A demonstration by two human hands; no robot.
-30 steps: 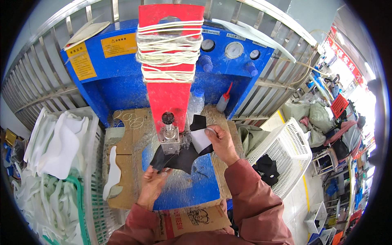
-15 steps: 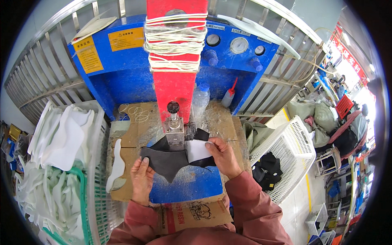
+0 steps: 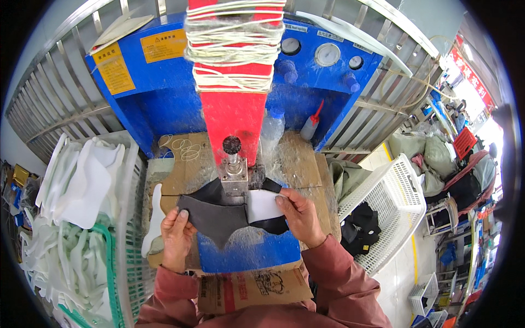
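Observation:
A dark grey shaped fabric piece (image 3: 216, 216) lies flat on the blue work plate (image 3: 246, 252) under the metal head (image 3: 235, 177) of a blue and red press machine (image 3: 235, 98). My left hand (image 3: 176, 235) holds the piece's left end. My right hand (image 3: 299, 216) grips its right end, fingers pressing a white piece (image 3: 263, 205) onto it. A black knob (image 3: 231, 145) sits above the head.
A basket of white shaped pieces (image 3: 76, 186) stands at the left, with one white piece (image 3: 153, 218) on the cardboard beside the plate. A white basket (image 3: 383, 213) holding black pieces is at the right. A red-tipped squeeze bottle (image 3: 310, 126) stands behind. Cardboard (image 3: 251, 287) hangs at the front.
Both hands have lowered and spread the dark piece flat under the metal head. The white piece now lies on its right side. My view has shifted closer to the machine.

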